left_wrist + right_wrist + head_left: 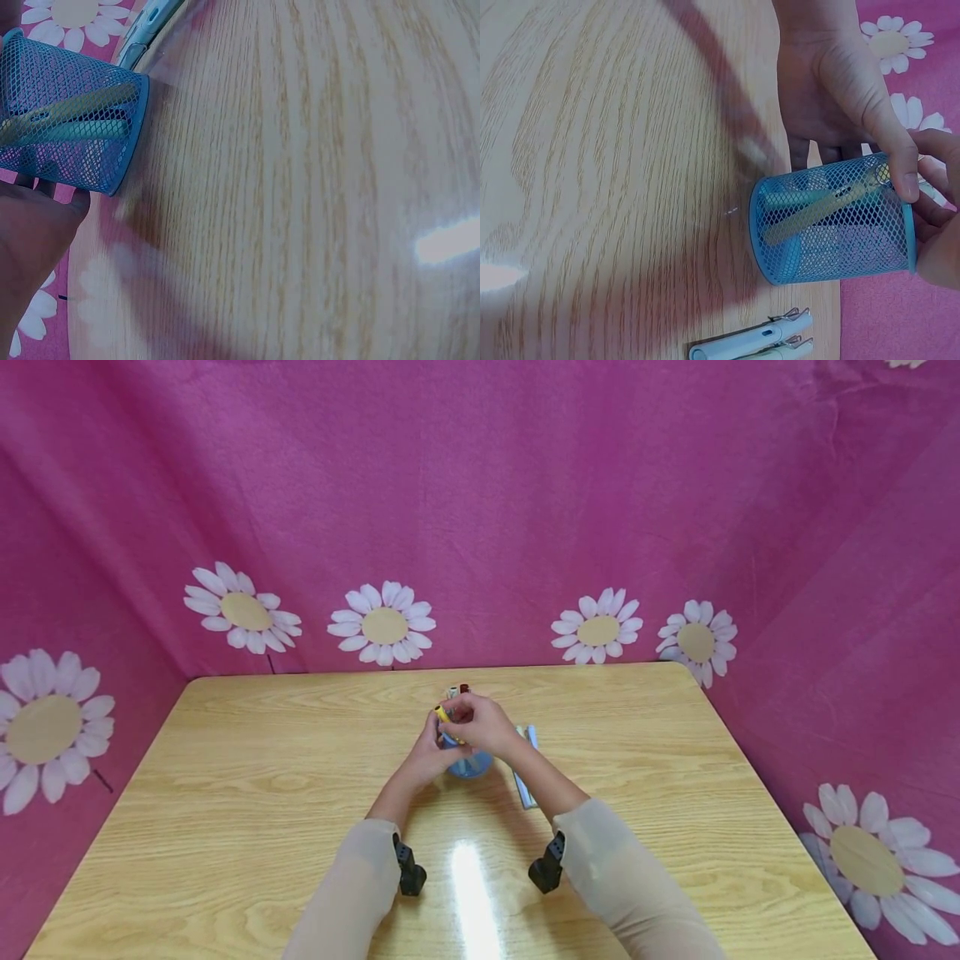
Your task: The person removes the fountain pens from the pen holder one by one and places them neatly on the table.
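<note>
A blue wire-mesh pen cup (471,767) stands upright on the table. My left hand (427,762) grips it from the left side, its thumb laid across the rim in the right wrist view. Over the mouth of the cup my right hand (483,725) pinches a yellow pen (441,713), which leans with its upper end to the left. Through the mesh the yellow pen's body (810,216) slants inside the cup, near a teal one (90,130). Behind the fingers, a white pen (452,692) and a dark red pen (464,687) stick up.
Right of the cup, a pale blue pen (742,345) and a pale green pen (789,351) with wire clips lie side by side on the wood-grain table (285,793). A pink cloth (480,510) with daisies hangs behind the table and along both sides.
</note>
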`<state>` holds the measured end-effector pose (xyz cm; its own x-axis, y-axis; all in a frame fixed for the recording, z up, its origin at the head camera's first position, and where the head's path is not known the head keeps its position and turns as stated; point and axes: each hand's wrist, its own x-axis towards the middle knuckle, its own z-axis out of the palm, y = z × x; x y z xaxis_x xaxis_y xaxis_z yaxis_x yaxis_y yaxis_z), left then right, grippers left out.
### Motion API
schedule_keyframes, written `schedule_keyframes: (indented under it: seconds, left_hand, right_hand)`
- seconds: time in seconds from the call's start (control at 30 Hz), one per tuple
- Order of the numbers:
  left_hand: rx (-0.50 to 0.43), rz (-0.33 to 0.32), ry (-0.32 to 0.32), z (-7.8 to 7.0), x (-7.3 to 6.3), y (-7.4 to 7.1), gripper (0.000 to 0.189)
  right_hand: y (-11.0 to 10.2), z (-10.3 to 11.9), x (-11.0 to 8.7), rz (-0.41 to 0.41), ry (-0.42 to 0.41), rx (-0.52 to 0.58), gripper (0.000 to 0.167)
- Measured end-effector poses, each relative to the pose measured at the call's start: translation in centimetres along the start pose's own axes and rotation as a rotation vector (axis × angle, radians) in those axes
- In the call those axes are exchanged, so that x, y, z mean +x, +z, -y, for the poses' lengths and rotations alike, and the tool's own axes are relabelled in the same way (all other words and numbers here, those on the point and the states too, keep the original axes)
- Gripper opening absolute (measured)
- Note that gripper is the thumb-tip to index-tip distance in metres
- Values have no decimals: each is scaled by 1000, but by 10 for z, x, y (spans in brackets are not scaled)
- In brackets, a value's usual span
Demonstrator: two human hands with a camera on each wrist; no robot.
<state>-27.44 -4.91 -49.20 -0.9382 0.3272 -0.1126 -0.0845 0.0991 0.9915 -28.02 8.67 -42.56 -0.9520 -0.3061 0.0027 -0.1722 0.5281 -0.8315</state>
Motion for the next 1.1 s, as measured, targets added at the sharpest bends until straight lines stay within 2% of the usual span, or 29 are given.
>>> schedule_keyframes:
  seconds: [0.27,0.5,0.83,1.1]
  left_hand:
    - [-3,6,-4,-1,-1,0,87]
    - [-25,2,26,0,1,1,82]
    - [-16,-6,29,0,2,0,80]
    - [-33,-14,54,-1,0,2,85]
  right_hand:
    - [1,-2,2,16,1,-27,33]
    - [3,-2,2,26,6,-60,35]
    - [2,0,1,5,-5,-92,29]
    - [2,-3,0,-54,12,-35,28]
